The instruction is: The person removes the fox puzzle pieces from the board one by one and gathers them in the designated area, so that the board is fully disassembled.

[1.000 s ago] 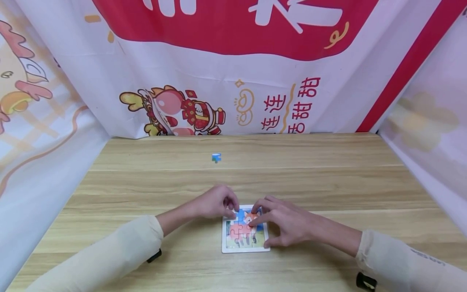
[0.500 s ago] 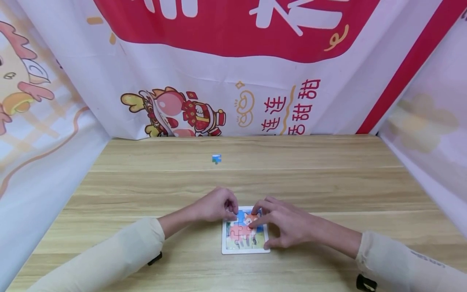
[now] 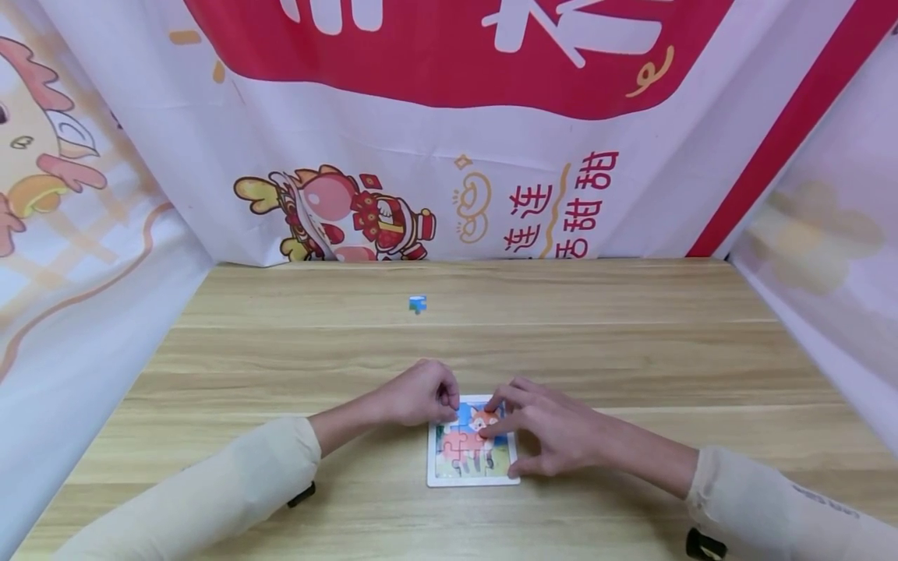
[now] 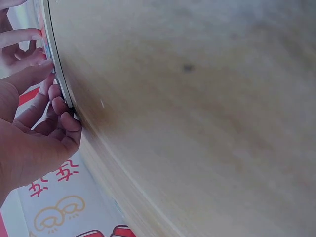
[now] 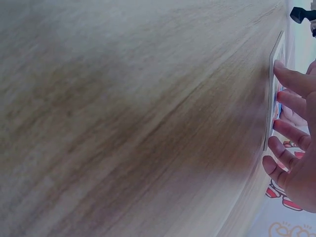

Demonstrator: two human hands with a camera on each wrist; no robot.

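A small fox jigsaw puzzle [image 3: 468,448] in a white frame lies on the table in the head view. At its upper left corner is my left hand [image 3: 421,395], with curled fingers and the thumb and index fingertips pinching at the blue piece [image 3: 464,413] there. The left wrist view has this left hand [image 4: 37,133] against the frame's edge. My right hand [image 3: 550,428] spreads over the puzzle's right side, two fingertips resting on the fox's face and the thumb on the frame's right edge. In the right wrist view the right hand [image 5: 296,108] touches the frame [image 5: 270,98].
One loose blue and white puzzle piece [image 3: 417,304] lies toward the back of the wooden table [image 3: 281,343]. Printed cloth [image 3: 449,132] hangs behind the table and on both sides.
The left thumb and fingertips have shifted slightly at the puzzle's upper left corner. The right hand and the loose piece have stayed in place.
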